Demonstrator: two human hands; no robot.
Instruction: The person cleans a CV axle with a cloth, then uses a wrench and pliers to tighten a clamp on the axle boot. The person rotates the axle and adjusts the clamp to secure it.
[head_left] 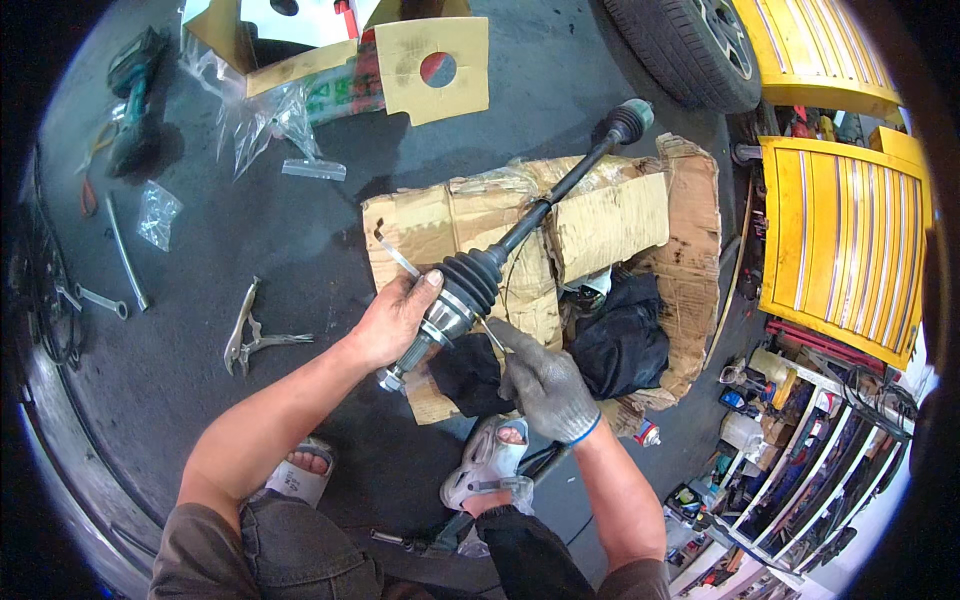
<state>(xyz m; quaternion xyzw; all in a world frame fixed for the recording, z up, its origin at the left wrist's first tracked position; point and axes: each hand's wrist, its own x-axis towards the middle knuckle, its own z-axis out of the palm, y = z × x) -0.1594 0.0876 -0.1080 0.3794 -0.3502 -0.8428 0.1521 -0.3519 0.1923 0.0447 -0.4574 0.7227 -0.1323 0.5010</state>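
The long black steel drive axle with a ribbed rubber boot (pixel 500 255) lies diagonally across the flattened, torn brown cardboard sheet (pixel 610 215), its far joint end projecting past the upper cardboard edge toward the black car tyre (pixel 680 45), its splined near end overhanging the lower left edge of the cardboard above the dark grey workshop floor (pixel 300 230). Open floor extends to the left of the cardboard; the nearest item on that side is the pair of silver locking pliers (pixel 248 335), well apart from the axle. To the right, the yellow ribbed metal tool cabinet (pixel 840 240) stands near the cardboard's right edge, leaving only a narrow strip of floor. A crumpled black cloth (pixel 620 340) lies on the cardboard just beside the axle's near end. The bare left hand (pixel 395 320) is closed around the metal joint housing just below the boot, thumb pressed against the boot's lower ribs, gripping the axle. The right hand in a grey knitted glove (pixel 545 385) is closed with its fingers pinching a thin metal band (pixel 400 258) beside the housing; the band passes behind the boot and its free end emerges at upper left. Both sandalled feet rest on the floor below the hands.
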